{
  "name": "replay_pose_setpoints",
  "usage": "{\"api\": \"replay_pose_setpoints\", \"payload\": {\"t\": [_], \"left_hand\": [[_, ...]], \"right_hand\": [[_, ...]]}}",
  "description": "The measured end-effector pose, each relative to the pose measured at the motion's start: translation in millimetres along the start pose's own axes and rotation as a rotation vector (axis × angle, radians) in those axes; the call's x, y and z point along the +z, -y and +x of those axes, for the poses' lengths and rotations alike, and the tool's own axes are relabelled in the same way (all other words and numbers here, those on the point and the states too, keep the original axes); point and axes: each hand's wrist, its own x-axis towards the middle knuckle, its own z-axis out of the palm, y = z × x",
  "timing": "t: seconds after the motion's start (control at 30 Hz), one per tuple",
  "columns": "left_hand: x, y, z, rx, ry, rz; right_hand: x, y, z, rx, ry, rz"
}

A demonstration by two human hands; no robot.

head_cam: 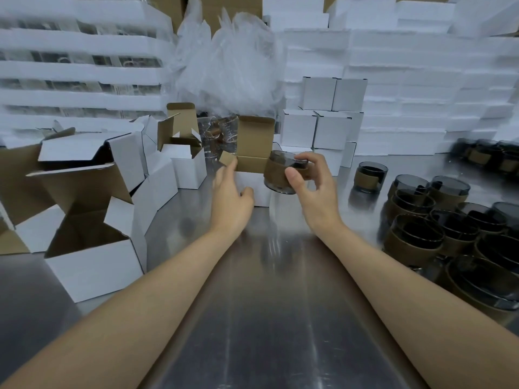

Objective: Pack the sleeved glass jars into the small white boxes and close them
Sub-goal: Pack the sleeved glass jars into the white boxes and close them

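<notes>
Now my right hand (311,178) pinches the sleeved glass jar (282,171), tilted, just at the right rim of the open small white box (252,179), which my left hand (230,192) grips between thumb and fingers. Entering askew, the jar could snag the rim and tip the box, or the glass could slide out of its sleeve.

In front of me: steel table (266,318), shiny and streaked. Far centre, heap of crumpled clear plastic wrap (224,66). To my right of heap, white foam blocks (407,80) stacked like wall. To my left, layered foam trays (78,68), clear glass between layers. Brown cardboard (207,7) at top edge
</notes>
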Motion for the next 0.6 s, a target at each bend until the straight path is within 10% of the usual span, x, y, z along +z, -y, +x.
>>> {"api": "replay_pose_setpoints", "payload": {"t": [0.6], "left_hand": [[1.4,-6.2,-11.7,0.353,-0.096,0.078]], "right_hand": [[0.4,-2.0,2.4,-0.181,-0.048,-0.401]]}}
